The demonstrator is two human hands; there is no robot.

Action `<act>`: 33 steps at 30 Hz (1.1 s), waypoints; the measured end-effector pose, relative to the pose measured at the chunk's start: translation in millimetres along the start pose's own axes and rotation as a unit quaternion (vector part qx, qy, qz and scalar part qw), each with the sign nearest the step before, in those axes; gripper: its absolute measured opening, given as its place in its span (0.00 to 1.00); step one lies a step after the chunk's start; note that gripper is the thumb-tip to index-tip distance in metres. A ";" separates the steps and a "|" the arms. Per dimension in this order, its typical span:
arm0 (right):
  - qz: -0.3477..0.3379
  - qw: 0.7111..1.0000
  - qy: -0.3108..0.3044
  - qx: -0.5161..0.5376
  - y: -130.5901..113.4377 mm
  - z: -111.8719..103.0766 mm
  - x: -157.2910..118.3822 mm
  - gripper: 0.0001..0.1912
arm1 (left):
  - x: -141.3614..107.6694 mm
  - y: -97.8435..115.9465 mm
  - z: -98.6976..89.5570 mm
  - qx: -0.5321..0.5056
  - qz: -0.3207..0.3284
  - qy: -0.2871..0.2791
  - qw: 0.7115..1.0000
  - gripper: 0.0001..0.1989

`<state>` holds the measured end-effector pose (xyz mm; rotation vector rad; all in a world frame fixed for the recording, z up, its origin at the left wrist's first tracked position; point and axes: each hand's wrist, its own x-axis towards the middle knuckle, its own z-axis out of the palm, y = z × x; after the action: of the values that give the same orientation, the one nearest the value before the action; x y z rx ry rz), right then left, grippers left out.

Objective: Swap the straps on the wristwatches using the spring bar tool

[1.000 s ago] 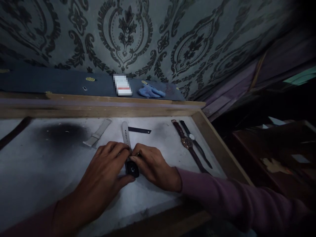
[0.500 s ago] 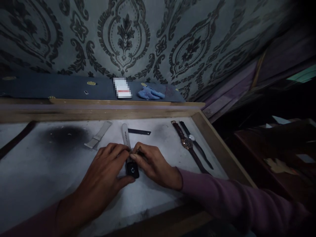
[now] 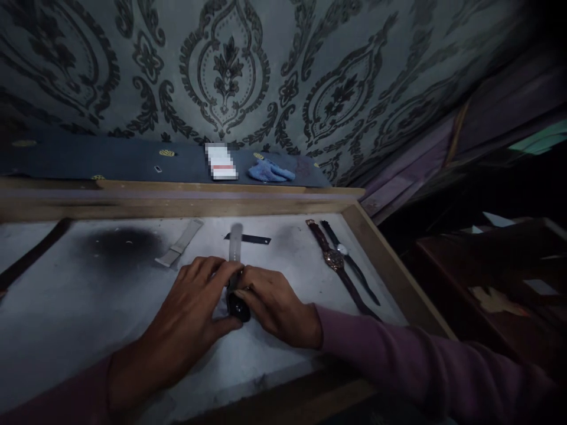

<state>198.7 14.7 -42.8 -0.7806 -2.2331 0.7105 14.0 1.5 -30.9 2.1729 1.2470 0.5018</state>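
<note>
A black-cased smartwatch [image 3: 239, 309] is held between my two hands over the white surface. Its pale strap [image 3: 235, 243] points away from me, smeared by motion. My left hand [image 3: 190, 313] grips the watch from the left, thumb at the lower edge of the case and fingers near the strap joint. From the right, my right hand [image 3: 277, 301] pinches at the place where strap and case meet; whatever small thing its fingertips hold is too dark to tell. Behind the strap lies a flat black blade-like strip [image 3: 254, 239].
A mesh band [image 3: 180, 243] lies at the left, a dark brown strap [image 3: 33, 254] farther left. Two watches, one brown [image 3: 334, 260] and one black [image 3: 354, 265], lie right. A wooden rim [image 3: 390, 265] borders the surface. Beyond are a blue cloth [image 3: 270, 170] and a pixelated white item [image 3: 221, 161].
The pale strap has swung slightly right and now blurs, and the watch case has tilted. My left fingers have shifted right, closer to my right hand. The view has moved a little.
</note>
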 end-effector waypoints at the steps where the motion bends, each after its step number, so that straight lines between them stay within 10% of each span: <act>1: -0.005 1.000 0.003 -0.004 0.6 0.4 -0.6 0.08 | 0.0 -0.4 -1.2 -0.022 0.002 -0.006 1.000 0.27; 12: -0.018 1.000 0.002 -0.005 2.3 3.2 -2.6 0.10 | 14.0 3.3 -1.4 -0.242 -0.049 0.007 0.969 0.15; 18: -0.012 1.000 -0.012 -0.009 -0.1 2.9 -3.2 0.10 | 17.8 -4.0 5.3 -0.396 -0.147 0.086 0.902 0.12; 26: 0.009 1.000 -0.009 0.011 0.7 -0.9 -1.6 0.10 | 16.6 -6.3 -9.4 -0.146 -0.042 0.012 0.988 0.12; 33: 0.133 0.980 0.030 0.145 -2.3 -6.7 3.9 0.12 | 11.7 -6.3 -31.9 0.103 -0.048 -0.024 0.993 0.10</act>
<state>200.4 17.6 -35.5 -0.9472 -1.9311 1.0974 -2.7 23.5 -10.3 2.2660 1.4235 0.2900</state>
